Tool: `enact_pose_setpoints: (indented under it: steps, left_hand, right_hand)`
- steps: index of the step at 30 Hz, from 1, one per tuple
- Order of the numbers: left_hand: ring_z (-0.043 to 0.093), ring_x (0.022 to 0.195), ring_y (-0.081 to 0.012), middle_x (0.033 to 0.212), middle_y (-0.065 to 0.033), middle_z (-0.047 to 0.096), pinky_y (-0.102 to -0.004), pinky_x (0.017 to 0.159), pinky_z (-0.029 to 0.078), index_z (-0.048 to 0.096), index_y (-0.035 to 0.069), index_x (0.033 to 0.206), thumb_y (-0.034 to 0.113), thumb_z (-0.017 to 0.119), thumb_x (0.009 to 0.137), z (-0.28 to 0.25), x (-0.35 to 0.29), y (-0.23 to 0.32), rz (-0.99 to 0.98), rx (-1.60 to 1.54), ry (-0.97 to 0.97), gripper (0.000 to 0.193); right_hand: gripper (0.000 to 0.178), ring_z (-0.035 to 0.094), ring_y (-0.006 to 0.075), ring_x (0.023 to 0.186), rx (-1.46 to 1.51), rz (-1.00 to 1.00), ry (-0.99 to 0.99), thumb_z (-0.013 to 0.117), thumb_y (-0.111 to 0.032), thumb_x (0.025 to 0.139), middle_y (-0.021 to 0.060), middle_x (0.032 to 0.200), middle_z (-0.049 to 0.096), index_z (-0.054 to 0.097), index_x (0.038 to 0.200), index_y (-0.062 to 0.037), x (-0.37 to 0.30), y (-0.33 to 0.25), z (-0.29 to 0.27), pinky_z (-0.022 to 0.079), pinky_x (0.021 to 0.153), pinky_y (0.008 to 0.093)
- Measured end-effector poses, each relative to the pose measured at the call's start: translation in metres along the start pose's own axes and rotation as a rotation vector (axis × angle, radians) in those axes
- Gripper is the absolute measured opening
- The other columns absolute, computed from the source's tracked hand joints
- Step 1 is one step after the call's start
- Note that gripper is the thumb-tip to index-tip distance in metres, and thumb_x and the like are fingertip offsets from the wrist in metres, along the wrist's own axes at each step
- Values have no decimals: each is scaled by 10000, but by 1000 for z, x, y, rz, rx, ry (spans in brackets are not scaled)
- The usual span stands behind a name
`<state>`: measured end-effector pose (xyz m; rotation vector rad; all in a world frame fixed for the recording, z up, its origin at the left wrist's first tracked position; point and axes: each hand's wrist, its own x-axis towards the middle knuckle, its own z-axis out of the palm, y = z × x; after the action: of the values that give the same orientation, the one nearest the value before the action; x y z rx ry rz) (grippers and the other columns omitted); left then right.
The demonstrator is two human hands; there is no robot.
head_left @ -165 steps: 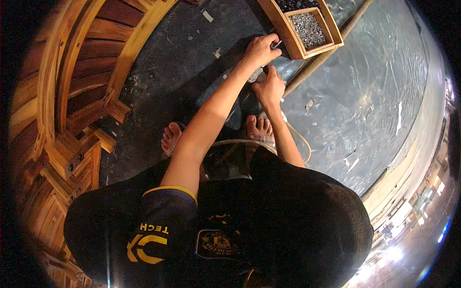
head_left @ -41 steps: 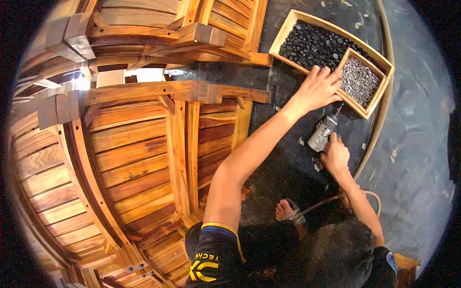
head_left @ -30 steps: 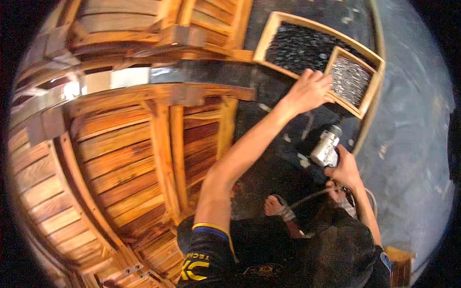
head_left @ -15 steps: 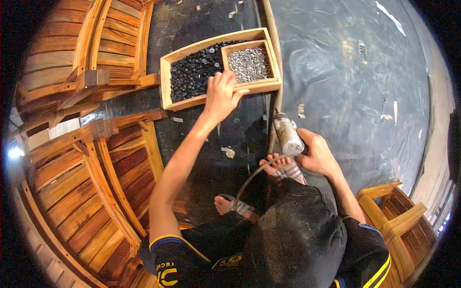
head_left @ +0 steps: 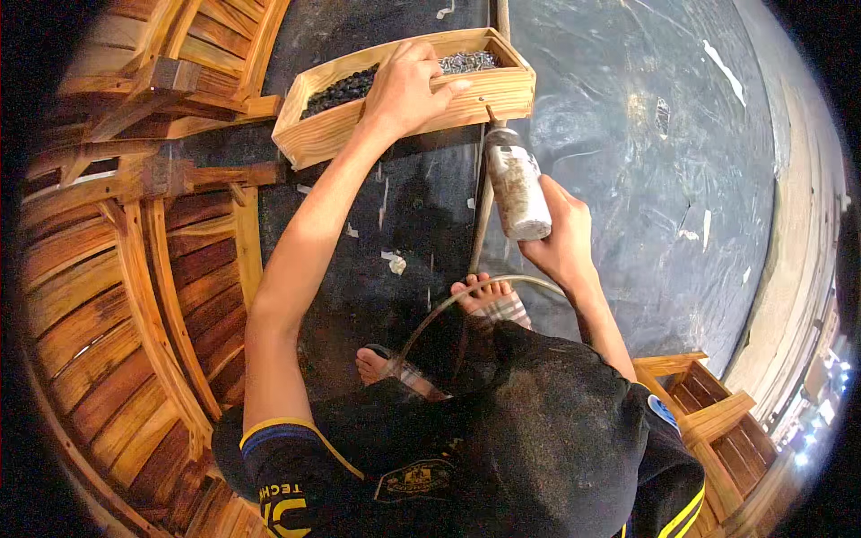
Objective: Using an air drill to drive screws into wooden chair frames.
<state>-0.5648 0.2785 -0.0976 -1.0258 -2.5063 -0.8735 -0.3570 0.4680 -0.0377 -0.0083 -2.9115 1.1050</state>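
A pale wooden box holds black round caps or washers and, in a smaller section, silver screws or pins. My left hand is closed over the box's near wall, fingers inside and thumb outside; whether small parts are also in its fingers is hidden. In my right hand is a worn, grey-white air screwdriver, held by its grip. The bit points away from me, close to the box's near right corner. A hose curves below my right hand toward my feet.
Slatted wooden furniture stands along the left, and another wooden piece is at lower right. A dark sheet with paper scraps covers the floor, with a raised ridge running through it. My feet are below.
The box now shows more of its near wall and sits higher in view, with my left hand at its edge. My right hand has brought the screwdriver up and left, closer to the box.
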Motion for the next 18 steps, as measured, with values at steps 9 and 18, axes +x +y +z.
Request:
enact_pose_setpoints:
  steps: [9,18]
  left_hand:
    - [569,866,-277,819,-99,549,-399,781,473,621,-21,679,351,732,790,4,-4,-2,-29,-26,-11,404]
    - [587,883,-273,818,-97,577,-391,801,485,661,-12,697,361,725,792,4,1,-6,-39,-19,-34,390]
  right_hand:
    - [268,585,417,768,-76,-23,14,698,-124,671,161,805,583,505,844,-52,10,-1,10,461,620,447]
    - [452,631,375,807,-157,-26,-2,708,-83,568,134,930,622,530,983,-66,6,3,12,507,658,438]
